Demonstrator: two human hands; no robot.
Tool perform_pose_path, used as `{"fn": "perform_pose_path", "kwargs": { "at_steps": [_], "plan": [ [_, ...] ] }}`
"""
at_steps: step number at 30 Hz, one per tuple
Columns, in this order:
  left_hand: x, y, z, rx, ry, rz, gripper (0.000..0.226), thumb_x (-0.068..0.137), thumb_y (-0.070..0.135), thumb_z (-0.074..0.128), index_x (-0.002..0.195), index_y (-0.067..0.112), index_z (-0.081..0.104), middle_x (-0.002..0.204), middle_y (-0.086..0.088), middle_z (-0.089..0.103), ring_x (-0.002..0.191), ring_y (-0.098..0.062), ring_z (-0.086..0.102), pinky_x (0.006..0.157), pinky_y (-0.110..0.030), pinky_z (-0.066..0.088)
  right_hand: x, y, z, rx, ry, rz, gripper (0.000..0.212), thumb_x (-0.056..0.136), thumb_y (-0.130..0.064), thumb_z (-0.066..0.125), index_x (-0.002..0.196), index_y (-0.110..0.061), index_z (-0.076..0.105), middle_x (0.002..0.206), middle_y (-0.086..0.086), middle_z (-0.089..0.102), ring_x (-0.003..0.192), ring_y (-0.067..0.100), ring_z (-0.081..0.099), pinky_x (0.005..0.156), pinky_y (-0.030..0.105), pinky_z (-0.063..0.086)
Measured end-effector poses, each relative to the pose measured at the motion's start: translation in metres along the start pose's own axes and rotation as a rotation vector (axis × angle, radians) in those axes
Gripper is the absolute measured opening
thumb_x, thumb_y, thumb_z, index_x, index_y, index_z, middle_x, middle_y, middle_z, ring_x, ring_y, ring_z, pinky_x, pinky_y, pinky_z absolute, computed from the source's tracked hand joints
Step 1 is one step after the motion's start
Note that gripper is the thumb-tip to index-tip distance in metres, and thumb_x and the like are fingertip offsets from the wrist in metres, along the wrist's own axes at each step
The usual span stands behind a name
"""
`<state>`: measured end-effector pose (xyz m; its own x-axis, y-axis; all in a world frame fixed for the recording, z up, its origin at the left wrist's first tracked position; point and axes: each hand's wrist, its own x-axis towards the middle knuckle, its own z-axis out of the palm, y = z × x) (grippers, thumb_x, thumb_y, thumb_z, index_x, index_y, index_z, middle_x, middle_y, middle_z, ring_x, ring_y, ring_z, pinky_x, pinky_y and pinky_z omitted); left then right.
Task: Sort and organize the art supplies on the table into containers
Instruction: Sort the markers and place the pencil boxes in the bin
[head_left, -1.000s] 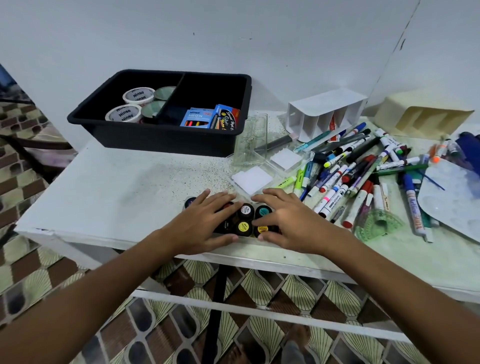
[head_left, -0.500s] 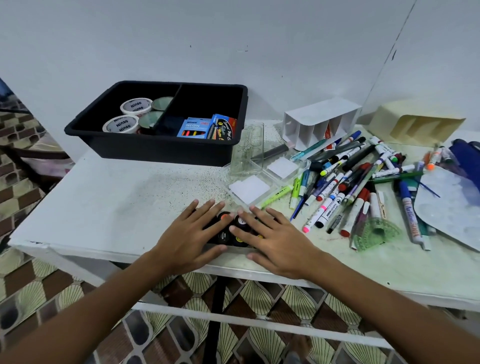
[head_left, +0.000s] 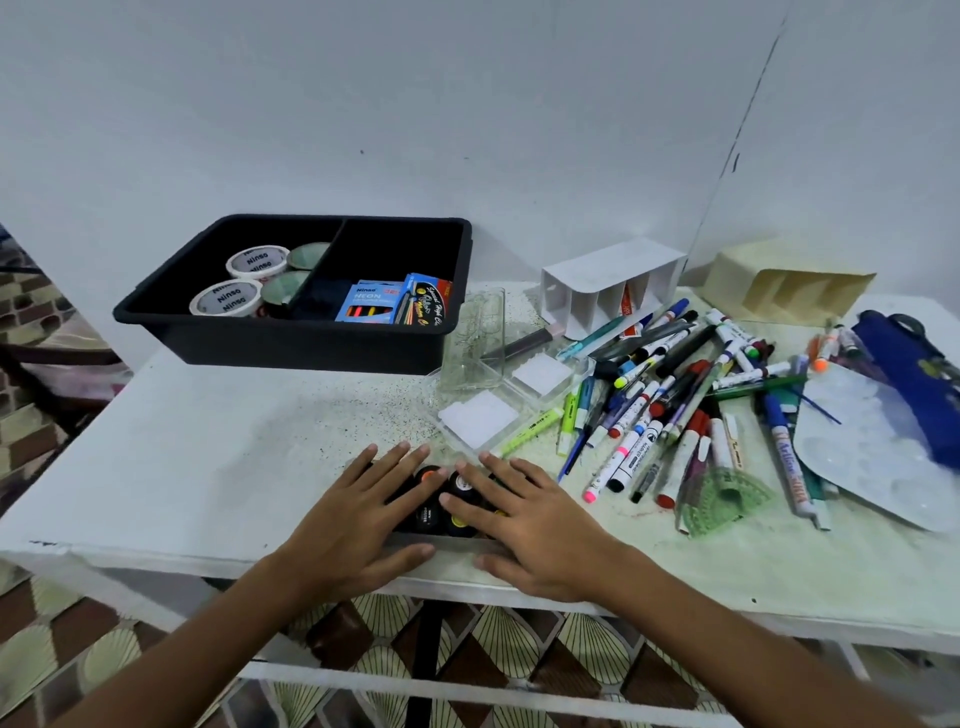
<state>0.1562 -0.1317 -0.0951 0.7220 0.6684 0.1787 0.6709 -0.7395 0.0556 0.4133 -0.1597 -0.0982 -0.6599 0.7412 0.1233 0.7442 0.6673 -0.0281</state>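
Covering a cluster of small paint pots (head_left: 439, 499) at the near edge of the white table (head_left: 197, 467), the left hand (head_left: 358, 525) and right hand (head_left: 535, 530) lie flat with fingers straight and spread, pressing rather than gripping. The pots look light, hard and loose, likely to scatter or roll; squeezing them from both outer sides seems safest. The edge drops off right under the palms, while bare tabletop leads to the black bin (head_left: 311, 343).

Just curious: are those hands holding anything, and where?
Left hand and right hand press flat from either side on the small paint pots; nothing is gripped.
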Motion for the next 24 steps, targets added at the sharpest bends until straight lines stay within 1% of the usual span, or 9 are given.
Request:
{"fn": "perform_pose_path", "kwargs": {
  "at_steps": [3,6,9,11,15,17,19,21,24],
  "plan": [
    [0.000,-0.001,-0.002,-0.027,0.005,0.001,0.072,0.095,0.065,0.034,0.155,0.027,0.018,0.160,-0.005,0.021,0.148,-0.023,0.018,0.116,-0.047,0.017,0.000,0.000,-0.001,0.001,-0.010,-0.018,0.066,0.094,-0.056,0.037,0.153,-0.030,0.021,0.160,0.009,0.019,0.145,0.032,0.022,0.115,0.049,0.024],
    [0.000,-0.001,-0.002,-0.078,0.013,-0.009,0.072,0.094,0.067,0.036,0.154,0.029,0.021,0.160,-0.002,0.021,0.148,-0.020,0.017,0.117,-0.044,0.014,0.000,0.002,-0.003,0.040,-0.027,-0.016,0.067,0.094,-0.057,0.038,0.153,-0.031,0.020,0.161,0.007,0.013,0.148,0.030,0.014,0.117,0.047,0.013],
    [0.001,-0.002,-0.002,-0.149,0.012,-0.038,0.069,0.093,0.068,0.037,0.152,0.034,0.025,0.159,0.004,0.023,0.148,-0.013,0.016,0.119,-0.039,0.010,0.001,0.004,-0.011,0.201,-0.045,0.014,0.065,0.095,-0.056,0.040,0.153,-0.034,0.020,0.162,-0.001,0.004,0.149,0.018,-0.003,0.119,0.036,-0.003],
    [0.004,-0.004,-0.004,-0.221,0.014,-0.072,0.066,0.092,0.071,0.035,0.149,0.037,0.032,0.157,0.008,0.028,0.146,-0.008,0.020,0.119,-0.036,0.011,0.003,0.006,-0.020,0.385,-0.064,0.055,0.062,0.097,-0.052,0.045,0.152,-0.035,0.022,0.161,-0.006,0.007,0.147,0.007,-0.004,0.118,0.026,-0.005],
    [0.018,-0.004,-0.012,-0.307,0.073,-0.141,0.065,0.092,0.071,0.032,0.136,0.028,0.054,0.139,0.005,0.052,0.128,-0.007,0.043,0.111,-0.039,0.034,0.008,0.017,-0.041,0.709,-0.015,0.155,0.047,0.097,-0.039,0.054,0.142,-0.030,0.046,0.148,-0.011,0.041,0.134,-0.006,0.028,0.109,0.010,0.018],
    [0.027,-0.004,-0.016,-0.318,0.103,-0.151,0.069,0.090,0.071,0.033,0.129,0.021,0.060,0.131,0.001,0.059,0.120,-0.011,0.050,0.101,-0.034,0.043,0.013,0.027,-0.045,0.747,0.061,0.186,0.041,0.095,-0.039,0.053,0.132,-0.022,0.058,0.136,-0.007,0.056,0.123,0.000,0.047,0.105,0.019,0.036],
    [0.035,-0.006,-0.020,-0.331,0.087,-0.171,0.075,0.087,0.075,0.031,0.128,0.020,0.062,0.130,0.001,0.059,0.120,-0.012,0.050,0.100,-0.025,0.039,0.022,0.042,-0.047,0.702,0.137,0.222,0.037,0.093,-0.036,0.053,0.123,-0.016,0.065,0.123,-0.003,0.064,0.111,0.005,0.057,0.098,0.029,0.046],
    [0.039,-0.009,-0.021,-0.323,0.058,-0.169,0.077,0.086,0.077,0.033,0.130,0.021,0.060,0.133,0.001,0.057,0.123,-0.012,0.048,0.102,-0.023,0.036,0.034,0.059,-0.047,0.654,0.192,0.274,0.031,0.093,-0.029,0.058,0.119,-0.014,0.067,0.120,0.000,0.065,0.109,0.010,0.058,0.096,0.035,0.047],
    [0.037,-0.015,-0.018,-0.288,0.009,-0.152,0.075,0.084,0.078,0.041,0.133,0.024,0.057,0.135,0.001,0.055,0.126,-0.014,0.045,0.107,-0.036,0.038,0.056,0.082,-0.045,0.553,0.218,0.318,0.029,0.093,-0.024,0.061,0.119,-0.013,0.065,0.124,0.005,0.061,0.116,0.018,0.054,0.098,0.040,0.045]
  ]
}}
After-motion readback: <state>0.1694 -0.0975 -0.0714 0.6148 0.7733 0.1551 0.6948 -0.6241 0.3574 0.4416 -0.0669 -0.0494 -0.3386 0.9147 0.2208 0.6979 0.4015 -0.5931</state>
